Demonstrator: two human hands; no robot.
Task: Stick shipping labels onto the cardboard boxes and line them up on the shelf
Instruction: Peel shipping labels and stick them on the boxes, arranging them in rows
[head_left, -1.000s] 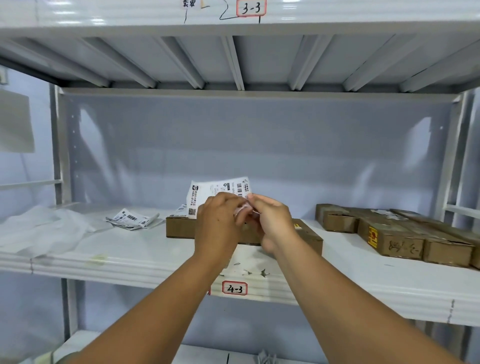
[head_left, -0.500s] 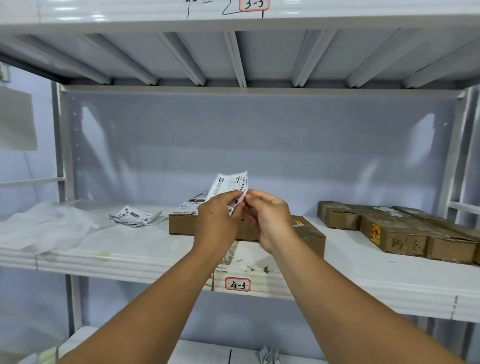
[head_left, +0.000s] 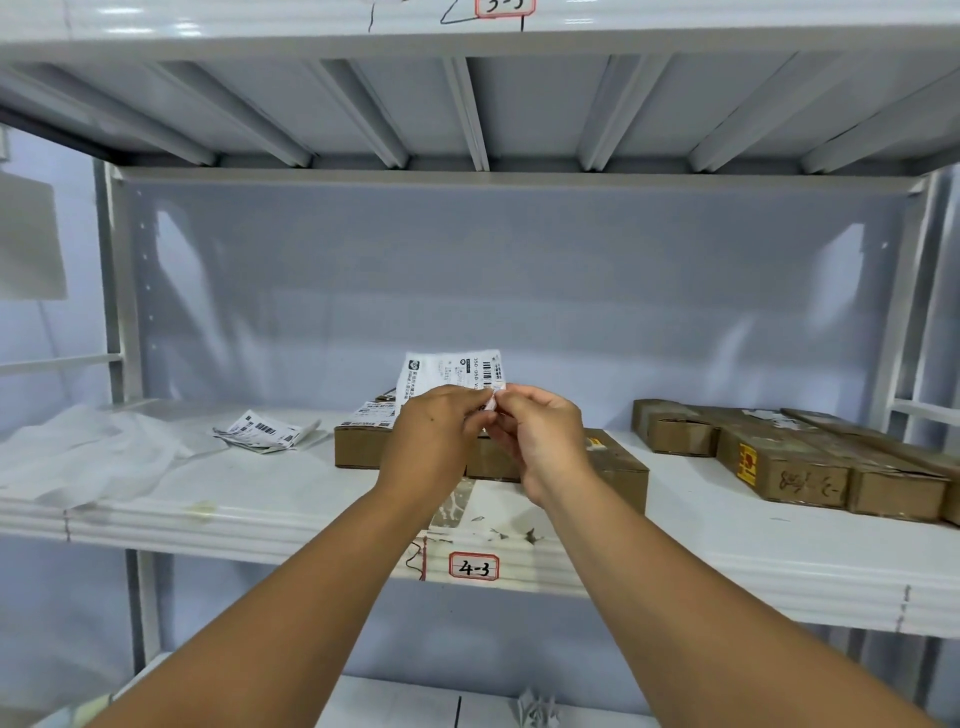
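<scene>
Head view: with left hand (head_left: 434, 431) and right hand (head_left: 540, 441) both pinching the lower right corner of the label (head_left: 447, 370), held up above the middle boxes (head_left: 615, 470) on the shelf (head_left: 260, 499), peel backing slowly from that corner, then press flat onto an unlabelled top.

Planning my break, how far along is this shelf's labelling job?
Done: a row of boxes lies at right on the shelf. In hand: left hand and right hand pinch one label by its corner, apparently peeling it. Left: the middle boxes to label and line up; loose labels at left.
</scene>
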